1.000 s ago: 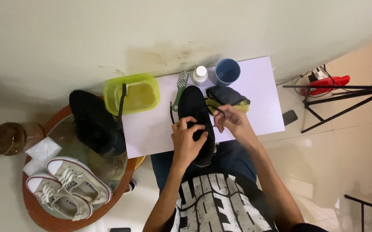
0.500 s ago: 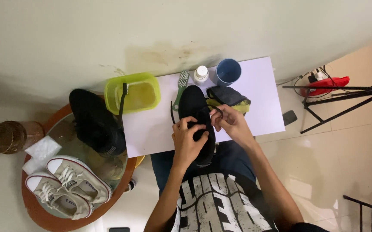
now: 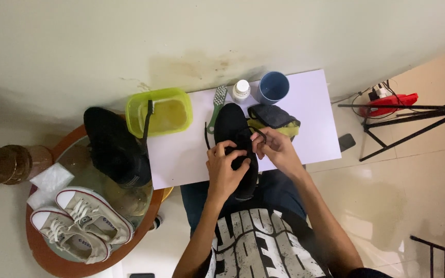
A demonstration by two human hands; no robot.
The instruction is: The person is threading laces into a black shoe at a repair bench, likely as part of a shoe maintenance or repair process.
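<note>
A black shoe (image 3: pixel 235 139) is held at the near edge of the white surface (image 3: pixel 305 123), its heel over the lap. The left hand (image 3: pixel 225 167) is wrapped over the shoe's middle, fingers curled onto the upper. The right hand's (image 3: pixel 274 146) fingers are pinched on a black lace (image 3: pixel 257 131) near the eyelets. The lacing looks partly undone, with 1 loose end (image 3: pixel 206 135) trailing on the surface. The brush (image 3: pixel 216 107) and the yellow tub (image 3: pixel 159 111) lie untouched.

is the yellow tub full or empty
Partly full: the yellow tub holds murky yellowish liquid, with a dark brush leaning over its rim. Depth cannot be told.
</note>
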